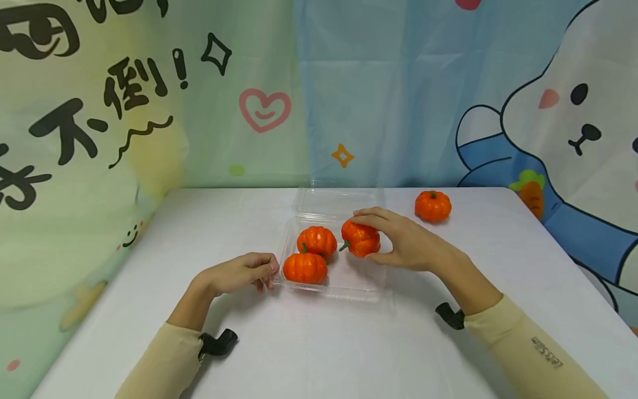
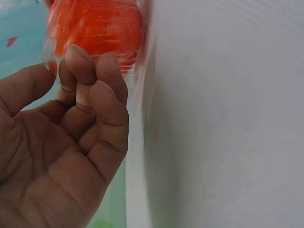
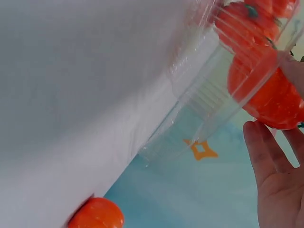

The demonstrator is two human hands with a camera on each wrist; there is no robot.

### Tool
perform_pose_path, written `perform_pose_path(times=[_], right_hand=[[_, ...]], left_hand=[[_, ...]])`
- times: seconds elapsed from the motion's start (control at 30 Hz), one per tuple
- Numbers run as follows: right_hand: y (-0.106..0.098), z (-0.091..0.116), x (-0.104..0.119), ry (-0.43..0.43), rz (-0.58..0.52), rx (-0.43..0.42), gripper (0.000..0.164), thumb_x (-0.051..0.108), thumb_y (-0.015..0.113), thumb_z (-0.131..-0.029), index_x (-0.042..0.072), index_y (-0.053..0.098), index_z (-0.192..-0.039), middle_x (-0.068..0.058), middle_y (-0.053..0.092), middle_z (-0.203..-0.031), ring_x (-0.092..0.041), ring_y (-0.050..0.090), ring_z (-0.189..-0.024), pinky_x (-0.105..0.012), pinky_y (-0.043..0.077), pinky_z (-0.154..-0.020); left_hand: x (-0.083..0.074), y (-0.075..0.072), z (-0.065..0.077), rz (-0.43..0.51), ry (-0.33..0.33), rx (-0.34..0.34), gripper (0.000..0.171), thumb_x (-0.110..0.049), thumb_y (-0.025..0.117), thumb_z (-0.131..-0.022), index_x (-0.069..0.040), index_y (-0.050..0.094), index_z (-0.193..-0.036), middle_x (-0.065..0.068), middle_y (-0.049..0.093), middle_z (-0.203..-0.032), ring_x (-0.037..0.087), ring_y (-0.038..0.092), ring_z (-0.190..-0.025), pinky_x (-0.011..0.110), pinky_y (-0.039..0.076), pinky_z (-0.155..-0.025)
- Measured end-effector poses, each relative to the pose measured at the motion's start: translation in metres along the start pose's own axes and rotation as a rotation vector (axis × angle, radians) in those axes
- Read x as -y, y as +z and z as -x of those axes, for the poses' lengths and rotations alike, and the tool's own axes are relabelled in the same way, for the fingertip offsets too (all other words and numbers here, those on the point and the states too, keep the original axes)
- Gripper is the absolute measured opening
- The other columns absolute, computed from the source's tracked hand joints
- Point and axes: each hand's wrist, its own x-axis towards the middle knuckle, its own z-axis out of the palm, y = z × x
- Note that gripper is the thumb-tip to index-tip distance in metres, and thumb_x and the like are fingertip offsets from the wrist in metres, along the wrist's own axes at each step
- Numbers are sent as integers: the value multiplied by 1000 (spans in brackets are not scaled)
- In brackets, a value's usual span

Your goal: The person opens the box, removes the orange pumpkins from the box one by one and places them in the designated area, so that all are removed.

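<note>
A clear plastic box (image 1: 356,282) lies on the table with its lid (image 1: 339,200) folded back behind it. Inside, on the left, sit two small orange pumpkins, a rear one (image 1: 319,241) and a front one (image 1: 305,268). My right hand (image 1: 399,238) holds a third pumpkin (image 1: 361,239) between thumb and fingers over the box, its green stem tilted to the left. My left hand (image 1: 249,271) pinches the box's left rim; in the left wrist view, thumb and fingertips (image 2: 80,64) meet at the clear edge.
Another orange pumpkin (image 1: 433,206) stands on the white table (image 1: 319,343) at the back right, beyond the right hand. A printed cloth (image 1: 379,111) with drawings hangs behind the table's far edge. Dark wrist mounts (image 1: 218,342) stick out from both sleeves.
</note>
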Motion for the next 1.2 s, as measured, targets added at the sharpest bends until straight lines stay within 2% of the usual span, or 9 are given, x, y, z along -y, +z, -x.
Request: perform_pose_path(times=[0.13, 0.33, 0.53, 0.63, 0.77, 0.9, 1.03, 1.13, 1.2], right_hand=[[-6, 1, -3, 8, -1, -40, 72, 23, 86, -85, 16, 51, -148, -4, 49, -153, -27, 50, -138, -48, 48, -108], [-10, 5, -13, -13, -11, -161, 75, 17, 87, -82, 9, 48, -146, -9, 50, -149, -28, 52, -133, -48, 53, -100], [-12, 9, -23, -9, -1, -247, 76, 14, 89, -79, 4, 47, -142, -13, 49, -147, -30, 54, -130, -48, 58, -92], [-12, 12, -28, 14, 7, -297, 80, 13, 89, -79, 4, 44, -145, -15, 49, -144, -31, 55, -128, -48, 58, -90], [-12, 18, -35, 66, 16, -351, 87, 12, 88, -81, 11, 40, -154, -15, 47, -143, -31, 53, -127, -50, 58, -90], [-11, 24, -39, 120, 15, -379, 80, 12, 87, -82, 12, 48, -151, -15, 45, -144, -33, 52, -128, -53, 57, -90], [-12, 30, -41, 169, 29, -398, 73, 15, 87, -82, 9, 52, -146, -15, 47, -144, -34, 54, -126, -54, 59, -85], [-13, 35, -42, 205, 57, -414, 73, 17, 88, -82, 9, 52, -145, -13, 48, -143, -33, 55, -124, -48, 60, -82], [-14, 39, -44, 226, 72, -425, 73, 18, 88, -82, 10, 52, -145, -13, 51, -141, -31, 57, -122, -33, 60, -83]], left_hand=[[0, 0, 0, 2, 6, 0, 26, -20, 45, -110, -1, 57, -98, 12, 64, -89, 28, 61, -92, 38, 55, -85], [0, 0, -1, 10, 12, 4, 23, -19, 46, -109, -2, 58, -99, 12, 64, -89, 28, 61, -92, 36, 55, -84], [2, -1, 0, 19, 1, 2, 21, -17, 46, -108, -3, 58, -100, 12, 64, -90, 28, 61, -91, 36, 55, -84], [3, -1, 0, 23, -1, 1, 21, -18, 46, -108, -3, 58, -100, 12, 64, -90, 28, 61, -91, 36, 55, -83], [3, -1, 1, 18, -1, 0, 22, -18, 46, -109, -2, 58, -100, 11, 64, -90, 27, 61, -91, 36, 55, -84], [3, -2, 1, 15, 3, 3, 22, -18, 46, -109, -2, 58, -100, 11, 64, -90, 27, 61, -91, 36, 55, -84], [3, -1, 1, 18, 3, 6, 22, -18, 45, -109, -2, 57, -100, 11, 64, -90, 26, 60, -91, 35, 55, -83], [3, -2, 1, 15, 0, 5, 21, -18, 45, -109, -2, 57, -100, 10, 64, -89, 27, 60, -91, 35, 55, -83], [3, -1, 1, 12, 0, 3, 22, -18, 46, -109, -2, 58, -100, 10, 64, -89, 27, 60, -91, 35, 55, -83]])
